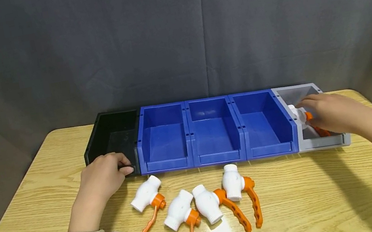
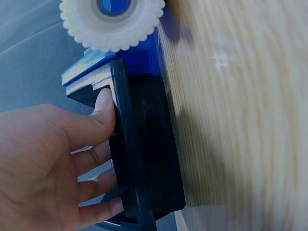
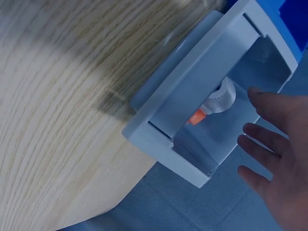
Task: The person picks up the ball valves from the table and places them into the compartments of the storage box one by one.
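At the black bin (image 1: 111, 139) on the left end of the row, my left hand (image 1: 105, 176) reaches over the low front wall. Its thumb (image 2: 103, 108) lies by the rim, and the fingers extend loosely with nothing seen between them. On the right end, my right hand (image 1: 331, 113) is over the grey bin (image 1: 325, 142). Its fingers are spread and apart from the white ball valve (image 3: 221, 98) inside, whose orange handle (image 1: 320, 131) shows in the head view. Several more white valves (image 1: 178, 210) with orange handles lie on the table in front of the bins.
Three blue bins (image 1: 219, 157) stand side by side between the black and grey ones. The wooden table (image 1: 298, 204) has a grey curtain (image 1: 157, 38) behind it. A valve's white ribbed end (image 2: 113, 41) looms close in the left wrist view.
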A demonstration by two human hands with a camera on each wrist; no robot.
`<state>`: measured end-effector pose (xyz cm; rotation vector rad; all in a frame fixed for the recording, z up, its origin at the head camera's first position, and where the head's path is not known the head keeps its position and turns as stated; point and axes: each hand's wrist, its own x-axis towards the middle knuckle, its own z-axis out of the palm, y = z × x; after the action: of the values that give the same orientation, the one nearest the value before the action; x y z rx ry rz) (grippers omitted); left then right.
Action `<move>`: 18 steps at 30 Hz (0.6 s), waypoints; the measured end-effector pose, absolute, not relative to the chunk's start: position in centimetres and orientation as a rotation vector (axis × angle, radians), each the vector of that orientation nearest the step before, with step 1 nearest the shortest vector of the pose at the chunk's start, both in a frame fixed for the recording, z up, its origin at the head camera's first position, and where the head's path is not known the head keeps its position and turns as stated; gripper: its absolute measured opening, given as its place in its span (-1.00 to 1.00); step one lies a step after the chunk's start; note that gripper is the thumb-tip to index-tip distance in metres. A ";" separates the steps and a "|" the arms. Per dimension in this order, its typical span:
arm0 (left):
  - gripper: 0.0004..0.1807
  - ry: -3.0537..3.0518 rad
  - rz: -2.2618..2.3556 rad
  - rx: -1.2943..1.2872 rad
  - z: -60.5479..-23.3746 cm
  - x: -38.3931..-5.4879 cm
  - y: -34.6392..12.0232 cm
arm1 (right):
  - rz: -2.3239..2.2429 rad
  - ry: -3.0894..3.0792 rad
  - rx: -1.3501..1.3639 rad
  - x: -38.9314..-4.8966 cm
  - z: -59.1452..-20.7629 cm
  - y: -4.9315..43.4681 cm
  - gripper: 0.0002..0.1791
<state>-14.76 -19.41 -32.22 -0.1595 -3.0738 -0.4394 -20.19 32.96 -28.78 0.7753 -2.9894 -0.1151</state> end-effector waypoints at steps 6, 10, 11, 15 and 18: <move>-0.88 -3.065 -0.435 -0.164 -32.2 -14.8 -19.4 | -0.068 -2.819 0.851 -18.9 -28.7 33.4 -0.64; -0.90 -3.064 -0.431 -0.167 -32.2 -14.8 -19.4 | -0.068 -2.729 0.863 -18.0 -28.6 33.5 -0.65; -0.90 -3.065 -0.431 -0.167 -32.2 -14.8 -19.4 | -0.067 -2.714 0.865 -17.8 -28.5 33.5 -0.64; -0.90 -3.067 -0.430 -0.163 -32.2 -14.8 -19.3 | -0.062 -2.653 0.881 -17.2 -28.2 33.2 -0.63; -0.90 -3.068 -0.430 -0.162 -32.2 -14.7 -19.3 | -0.059 -2.611 0.894 -16.6 -28.0 32.8 -0.63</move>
<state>-14.72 -19.32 -32.18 -0.1618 -3.0683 -0.4298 -16.65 32.80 -28.02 0.8939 -2.6112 -0.0591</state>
